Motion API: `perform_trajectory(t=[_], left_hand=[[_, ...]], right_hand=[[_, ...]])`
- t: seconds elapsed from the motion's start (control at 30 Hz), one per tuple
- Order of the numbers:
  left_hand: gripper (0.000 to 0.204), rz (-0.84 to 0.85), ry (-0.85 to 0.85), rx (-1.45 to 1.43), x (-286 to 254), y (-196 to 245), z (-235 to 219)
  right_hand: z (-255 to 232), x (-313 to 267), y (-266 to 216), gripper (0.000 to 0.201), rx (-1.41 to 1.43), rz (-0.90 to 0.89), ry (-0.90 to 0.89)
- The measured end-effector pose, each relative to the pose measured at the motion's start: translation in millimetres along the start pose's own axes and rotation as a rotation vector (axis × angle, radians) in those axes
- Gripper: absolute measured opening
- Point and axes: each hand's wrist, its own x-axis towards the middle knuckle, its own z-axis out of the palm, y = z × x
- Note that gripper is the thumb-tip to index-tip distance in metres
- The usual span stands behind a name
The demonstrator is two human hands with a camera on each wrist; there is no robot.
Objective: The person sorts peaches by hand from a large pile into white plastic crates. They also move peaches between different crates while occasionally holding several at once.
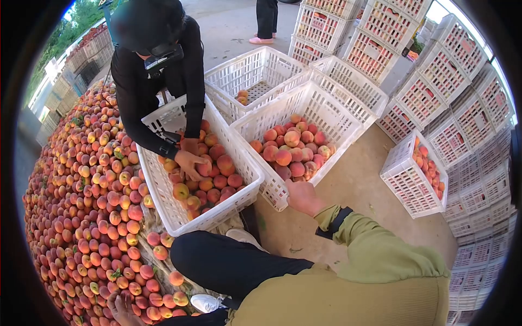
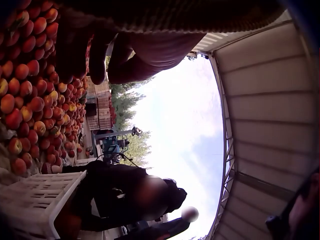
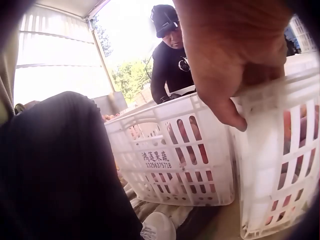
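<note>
My right hand (image 1: 304, 196) grips the near corner of a white slatted plastic crate (image 1: 274, 193). In the right wrist view the thumb lies outside this crate's wall (image 3: 260, 165), while the other fingers go over the rim, partly hidden. Peaches (image 1: 293, 141) cover part of its floor. Low at the left, my left hand (image 1: 122, 308) is beside a large heap of peaches (image 1: 76, 217). The left wrist view shows that hand (image 2: 150, 52) with fingers extended and nothing held. Another white crate (image 1: 217, 217) of peaches stands between heap and gripped crate.
Opposite, a person in black (image 1: 157, 81) reaches with both hands (image 1: 190, 163) into the left crate. Behind are a crate (image 1: 255, 60) with few peaches and tall stacks of crates (image 1: 375, 43). A filled crate (image 1: 413, 187) stands on the floor at right.
</note>
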Motion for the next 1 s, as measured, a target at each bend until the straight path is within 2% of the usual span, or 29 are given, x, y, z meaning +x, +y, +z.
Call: perform_trajectory(t=[0.07, 0.1, 0.13, 0.2, 0.27, 0.33, 0.37, 0.43, 0.5, 0.53, 0.6, 0.67, 0.7, 0.73, 0.77, 0.8, 0.87, 0.9, 0.97, 1.0], left_hand=[[0.015, 0.027, -0.029, 0.052, 2, 4, 13], [0.015, 0.054, -0.062, 0.100, 3, 5, 17], [0.015, 0.056, -0.058, 0.106, 5, 4, 18], [0.014, 0.102, -0.130, 0.143, 11, 0, 19], [0.013, 0.126, -0.099, 0.151, 9, 1, 26], [0.012, 0.115, -0.135, 0.166, 5, 5, 31], [0.012, 0.097, -0.056, 0.136, 3, 3, 32], [0.012, 0.083, -0.023, 0.142, -2, 5, 29], [0.010, 0.067, 0.014, 0.145, -2, 0, 18], [0.010, 0.075, 0.025, 0.144, -3, -2, 11], [0.011, 0.024, 0.053, 0.144, -4, -5, 1], [0.013, 0.094, 0.161, 0.105, -10, -8, 4], [0.020, 0.086, 0.168, 0.208, -14, -15, -6], [0.027, 0.087, 0.189, 0.306, -13, -17, -12], [0.025, 0.085, 0.212, 0.618, -30, 15, 19], [0.022, 0.129, 0.125, 0.518, -26, 12, 16], [0.018, 0.301, 0.058, 0.771, -19, 11, 8], [0.018, 0.316, 0.070, 0.754, -16, 10, 10], [0.016, 0.537, -0.044, 0.762, -17, 10, 18], [0.016, 0.538, -0.045, 0.760, -18, 12, 25]], right_hand=[[-5, -2, -9, 0.025, 0.054, -0.073, -0.039], [-15, 4, -6, 0.028, 0.055, -0.120, -0.179], [-32, 20, -6, 0.028, 0.061, -0.124, -0.182], [-65, 62, -1, 0.030, 0.161, -0.142, -0.812], [-49, 111, 20, 0.031, 0.384, -0.270, -0.169], [-68, 160, 5, 0.030, 0.426, -0.064, 0.072], [-70, 186, 2, 0.031, 0.377, -0.097, 0.094], [-63, 230, -5, 0.032, 0.335, -0.146, 0.122], [-54, 260, -13, 0.043, 0.129, -0.151, 0.293], [-49, 271, -15, 0.043, 0.136, -0.162, 0.298], [-41, 291, -10, 0.059, -0.016, -0.026, 0.081], [5, 317, 11, 0.067, -0.037, -0.110, 0.278], [-10, 305, -4, 0.068, 0.015, -0.100, 0.255], [-8, 314, -6, 0.068, 0.003, -0.067, 0.120], [-7, 317, -7, 0.068, -0.044, -0.091, 0.148], [-12, 317, -10, 0.070, -0.031, -0.074, 0.104], [-14, 312, -15, 0.074, -0.020, -0.092, 0.085], [-6, 313, -15, 0.075, -0.036, -0.096, 0.147], [-12, 300, -30, 0.076, 0.004, -0.116, 0.065], [-10, 298, -35, 0.076, 0.045, -0.139, 0.036]])
